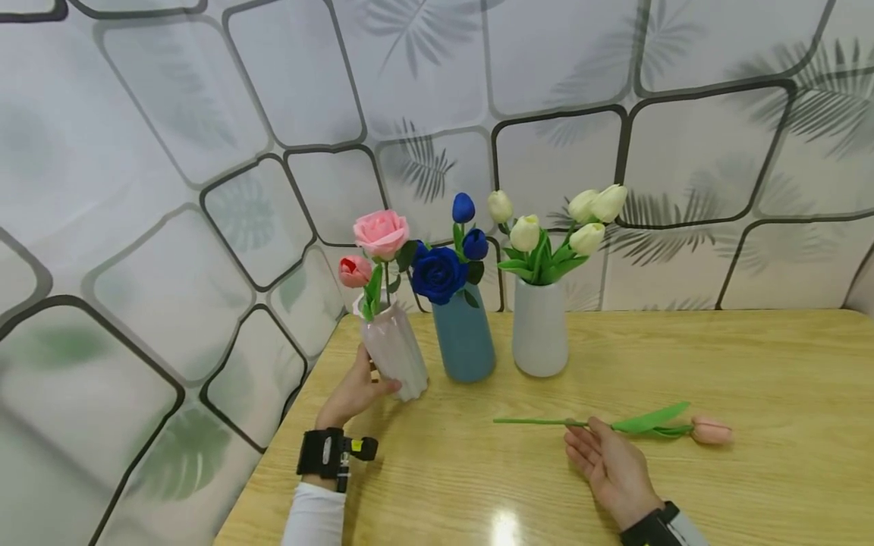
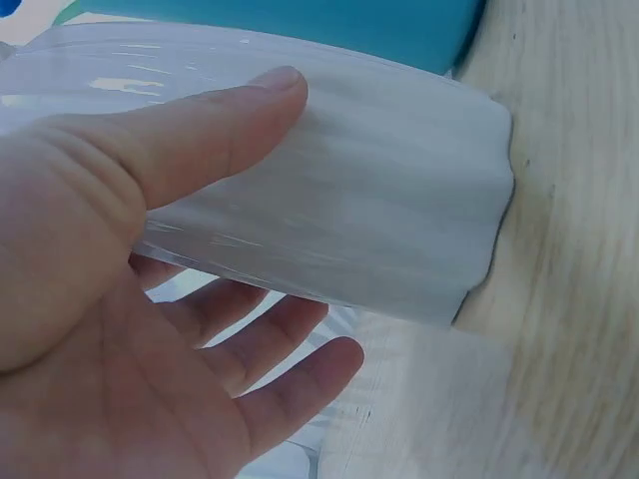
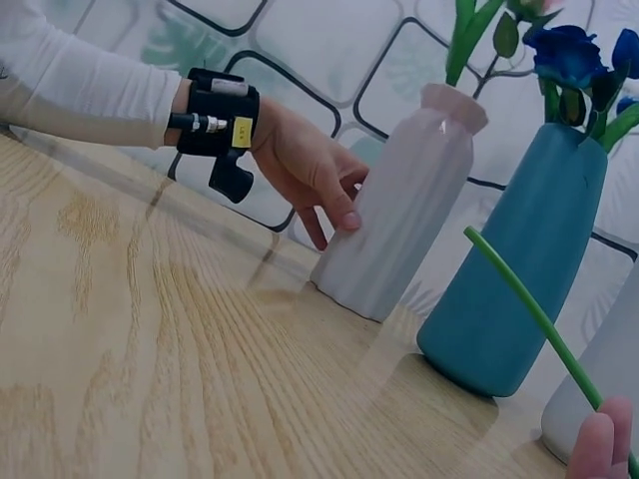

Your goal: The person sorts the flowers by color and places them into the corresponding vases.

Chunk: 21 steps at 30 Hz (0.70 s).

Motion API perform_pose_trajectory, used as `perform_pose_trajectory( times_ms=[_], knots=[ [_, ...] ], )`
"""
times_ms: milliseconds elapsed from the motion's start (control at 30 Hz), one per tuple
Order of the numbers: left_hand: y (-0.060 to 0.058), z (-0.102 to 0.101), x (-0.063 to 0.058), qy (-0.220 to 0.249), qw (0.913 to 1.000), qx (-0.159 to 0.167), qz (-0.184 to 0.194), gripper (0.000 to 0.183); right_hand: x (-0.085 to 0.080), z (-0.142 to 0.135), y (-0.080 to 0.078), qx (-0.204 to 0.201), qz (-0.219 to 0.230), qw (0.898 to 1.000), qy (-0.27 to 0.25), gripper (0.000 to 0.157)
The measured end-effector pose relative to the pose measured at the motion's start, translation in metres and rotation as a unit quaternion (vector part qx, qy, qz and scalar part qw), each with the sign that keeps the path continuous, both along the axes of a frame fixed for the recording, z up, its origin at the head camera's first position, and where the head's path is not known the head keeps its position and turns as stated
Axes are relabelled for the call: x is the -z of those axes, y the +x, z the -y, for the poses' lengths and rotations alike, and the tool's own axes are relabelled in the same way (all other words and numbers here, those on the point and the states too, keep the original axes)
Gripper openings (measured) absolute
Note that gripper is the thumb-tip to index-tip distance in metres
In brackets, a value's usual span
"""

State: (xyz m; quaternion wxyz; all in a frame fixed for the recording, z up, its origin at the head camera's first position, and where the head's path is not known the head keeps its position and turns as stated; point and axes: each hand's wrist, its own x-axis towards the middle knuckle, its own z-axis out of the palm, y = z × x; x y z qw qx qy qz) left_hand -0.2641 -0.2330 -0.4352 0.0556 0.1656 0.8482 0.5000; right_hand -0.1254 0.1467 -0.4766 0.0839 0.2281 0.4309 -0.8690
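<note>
On the left, my left hand (image 1: 355,390) grips a glossy pale ribbed vase (image 1: 399,353), thumb across its front and fingers around the far side. A pink rose (image 1: 381,233) and a pink tulip (image 1: 355,271) stand in that vase. In the left wrist view the thumb (image 2: 230,130) presses the vase's side near its scalloped base, which is at the tabletop. My right hand (image 1: 611,470) pinches the green stem of a loose pink tulip (image 1: 712,431) between thumb and fingers, its bloom pointing right. The stem's cut end (image 3: 489,249) points toward the vases in the right wrist view.
Beside the pale vase stands a blue vase (image 1: 464,341) with blue flowers (image 1: 440,274). Right of it is a white vase (image 1: 539,334) holding white tulips (image 1: 526,233). A patterned curtain (image 1: 560,167) hangs behind the wooden table (image 1: 751,364).
</note>
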Motion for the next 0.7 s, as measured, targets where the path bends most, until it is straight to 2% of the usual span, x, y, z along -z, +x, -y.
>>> perform_pose_trajectory(
  times_ms=[33, 267, 333, 433, 567, 700],
  knots=[
    [0.0003, -0.0007, 0.0, -0.004, 1.0, -0.006, -0.001, 0.096, -0.0002, 0.0002, 0.0, 0.001, 0.001, 1.0, 0.002, 0.026],
    [0.0015, -0.0062, 0.0021, -0.025, 0.9987, -0.032, -0.03, 0.084, -0.0018, 0.004, -0.0004, 0.008, -0.017, 0.999, 0.028, 0.047],
    [0.0016, -0.0072, 0.0027, -0.023, 0.9986, -0.038, -0.029, 0.083, -0.0022, 0.0051, -0.0002, 0.011, -0.022, 0.999, 0.033, 0.047],
    [0.0016, -0.0086, 0.0036, -0.018, 0.9987, -0.048, -0.007, 0.083, -0.0029, 0.0062, 0.0004, 0.014, -0.026, 0.999, 0.036, 0.047],
    [0.0016, -0.0089, 0.0051, -0.006, 0.9985, -0.048, 0.025, 0.083, -0.0044, 0.007, 0.0015, 0.02, -0.029, 0.998, 0.041, 0.036],
    [0.0017, -0.0085, 0.0057, 0.006, 0.999, -0.031, 0.031, 0.084, -0.0076, 0.0091, 0.0032, 0.05, -0.04, 0.996, 0.064, 0.023]
  ],
)
